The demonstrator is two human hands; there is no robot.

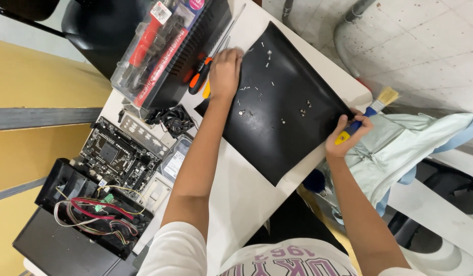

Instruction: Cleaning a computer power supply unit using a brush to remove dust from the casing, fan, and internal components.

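The left hand [225, 71] lies knuckles up on the far corner of a smooth black mat [287, 110], fingers curled under and pressed to the sheet; whether it pinches anything beneath cannot be told. The mat is a thin, matte rectangle set askew on the white tabletop [241, 189], and small bright metal screws [257, 92] are scattered loosely over its surface, most of them just beside the left hand. The right hand [346, 134] is closed around the blue and yellow handle of a paintbrush [372, 108], at the mat's right corner; the brush's pale flat bristles point away past the tabletop's edge. Just beyond the left hand lies a screwdriver [201, 76] with an orange and black grip and a thin steel shaft. Farther left sit a clear plastic blister pack [154, 46] holding a red tool, a round black fan [176, 120] with coiled wire, a dark circuit board [119, 156] dense with small parts, and a black box [88, 212] with red, white and yellow wires spilling over it. A pale soft bag [405, 148] hangs off to the right.
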